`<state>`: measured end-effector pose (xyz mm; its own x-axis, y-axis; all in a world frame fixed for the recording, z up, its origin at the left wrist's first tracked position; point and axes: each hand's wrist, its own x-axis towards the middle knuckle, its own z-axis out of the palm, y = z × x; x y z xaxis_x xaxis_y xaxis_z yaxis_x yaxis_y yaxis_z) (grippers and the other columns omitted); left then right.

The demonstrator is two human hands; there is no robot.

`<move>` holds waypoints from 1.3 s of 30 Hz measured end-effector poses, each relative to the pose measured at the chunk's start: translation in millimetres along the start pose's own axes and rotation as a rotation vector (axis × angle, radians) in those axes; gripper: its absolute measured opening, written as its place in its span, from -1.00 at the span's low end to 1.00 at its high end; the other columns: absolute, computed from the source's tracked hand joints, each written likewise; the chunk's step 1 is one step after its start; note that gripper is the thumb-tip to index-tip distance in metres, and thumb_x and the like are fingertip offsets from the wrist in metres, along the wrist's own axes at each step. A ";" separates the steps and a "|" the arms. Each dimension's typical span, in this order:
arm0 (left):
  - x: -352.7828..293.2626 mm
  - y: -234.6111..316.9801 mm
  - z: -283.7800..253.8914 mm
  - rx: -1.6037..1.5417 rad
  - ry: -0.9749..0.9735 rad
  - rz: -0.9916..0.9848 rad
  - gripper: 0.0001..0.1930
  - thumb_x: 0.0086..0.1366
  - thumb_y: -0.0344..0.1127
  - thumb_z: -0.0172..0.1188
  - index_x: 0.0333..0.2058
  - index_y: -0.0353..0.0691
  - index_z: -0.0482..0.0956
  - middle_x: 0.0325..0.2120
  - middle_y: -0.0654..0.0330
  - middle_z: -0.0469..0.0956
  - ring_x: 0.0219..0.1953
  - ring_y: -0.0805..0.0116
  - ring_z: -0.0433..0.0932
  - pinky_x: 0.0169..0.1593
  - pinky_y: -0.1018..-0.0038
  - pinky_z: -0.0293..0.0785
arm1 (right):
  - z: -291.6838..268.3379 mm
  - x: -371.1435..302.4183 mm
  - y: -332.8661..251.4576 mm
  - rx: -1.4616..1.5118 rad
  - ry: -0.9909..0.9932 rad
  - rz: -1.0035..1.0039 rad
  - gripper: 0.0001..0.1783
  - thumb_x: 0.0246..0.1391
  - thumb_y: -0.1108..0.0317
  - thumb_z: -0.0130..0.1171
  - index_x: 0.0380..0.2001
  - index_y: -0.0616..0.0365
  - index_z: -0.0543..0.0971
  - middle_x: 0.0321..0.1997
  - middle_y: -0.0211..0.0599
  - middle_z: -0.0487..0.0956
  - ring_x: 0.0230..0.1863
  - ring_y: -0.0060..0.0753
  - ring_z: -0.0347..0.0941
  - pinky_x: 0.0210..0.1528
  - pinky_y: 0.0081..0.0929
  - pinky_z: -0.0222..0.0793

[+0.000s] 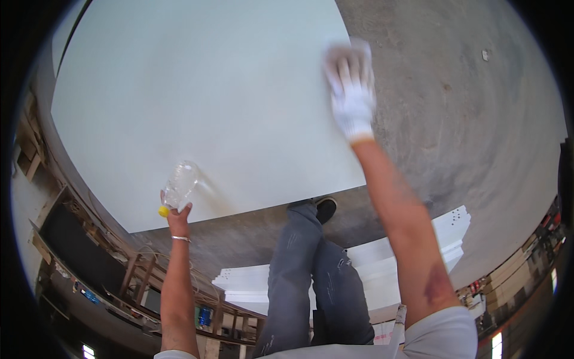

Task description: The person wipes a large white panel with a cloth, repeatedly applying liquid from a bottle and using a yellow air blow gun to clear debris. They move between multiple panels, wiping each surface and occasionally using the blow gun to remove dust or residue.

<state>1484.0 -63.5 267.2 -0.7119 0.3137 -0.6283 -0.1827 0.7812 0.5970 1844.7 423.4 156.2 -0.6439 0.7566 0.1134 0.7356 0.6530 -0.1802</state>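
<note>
My bare left hand (177,220) grips a clear plastic bottle (182,182) near its yellow cap (163,211). The bottle lies tilted over the near left part of a large pale panel (239,107), its cap end toward me. At the panel's right edge, my right hand (351,90) wears a white knitted glove with an orange cuff. Its fingers stretch over a pale, crumpled cloth (360,46) pressed against the panel edge. Motion smears the fingers and the cloth, so the grip's details are unclear.
Grey concrete floor (454,119) borders the panel on the right, with a small pale scrap (485,55) on it. White stacked boards (382,263) lie behind my legs (299,257). A wooden rack (140,281) and dark board (84,239) stand at the lower left.
</note>
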 end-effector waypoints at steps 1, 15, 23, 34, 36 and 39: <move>7.8 5.3 5.4 -0.018 -0.046 0.021 0.12 0.19 -0.63 0.40 0.56 -0.12 -0.16 0.47 0.00 0.18 0.40 0.11 0.33 0.36 0.31 0.38 | 15.6 47.1 2.2 0.071 0.056 0.071 -0.43 0.13 0.30 0.08 0.25 -0.02 0.52 0.36 -0.12 0.45 0.43 0.31 0.24 0.47 0.14 0.19; 25.5 -13.4 33.3 -0.091 0.148 0.003 -0.36 0.25 -0.43 0.50 0.26 -0.37 0.43 0.06 0.15 0.60 0.10 0.29 0.58 0.17 0.42 0.53 | 11.2 5.4 24.8 0.055 -0.160 -0.111 -0.36 0.13 0.40 0.05 0.34 -0.09 0.49 0.47 0.07 0.33 0.54 0.44 0.06 0.56 0.31 -0.06; 5.7 18.5 86.4 -0.420 0.239 -0.063 -0.41 0.25 -0.39 0.50 0.22 -0.36 0.48 0.04 0.12 0.59 0.04 0.29 0.61 0.07 0.31 0.73 | -43.3 54.3 9.5 -0.127 -0.391 -0.435 -0.31 0.08 0.33 0.08 0.34 0.17 0.43 0.44 0.16 0.35 0.52 0.34 0.11 0.59 0.35 -0.26; -51.8 92.8 212.8 -0.030 0.243 0.096 -0.35 0.14 -0.53 0.53 0.20 -0.28 0.47 0.07 0.13 0.59 0.10 0.31 0.59 0.20 0.38 0.54 | -58.3 18.6 68.9 0.339 -0.989 -1.006 -0.42 0.22 0.08 0.19 0.30 -0.10 0.49 0.43 -0.33 0.42 0.52 -0.22 0.19 0.55 -0.03 -0.02; -59.4 122.8 259.9 -0.322 0.293 0.040 -0.36 0.14 -0.51 0.54 0.19 -0.28 0.48 0.08 0.12 0.59 0.10 0.28 0.59 0.21 0.37 0.53 | -32.4 121.6 64.3 0.226 -0.914 -0.921 -0.42 0.21 0.10 0.21 0.29 -0.08 0.47 0.47 -0.26 0.37 0.56 -0.16 0.12 0.59 -0.01 -0.10; -66.3 153.6 312.0 -0.282 0.396 -0.089 -0.41 0.16 -0.40 0.57 0.14 -0.28 0.50 0.04 0.12 0.61 0.07 0.26 0.60 0.20 0.34 0.54 | -10.1 290.6 49.9 0.268 -0.413 -0.830 -0.50 0.23 0.34 0.03 0.25 0.02 0.49 0.48 -0.01 0.36 0.56 0.09 0.13 0.61 0.12 -0.11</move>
<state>1714.6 204.1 244.9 -0.8784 -0.0196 -0.4775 -0.3916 0.6022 0.6957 1696.4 676.2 190.0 -0.9981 -0.0476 -0.0383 -0.0271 0.9071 -0.4201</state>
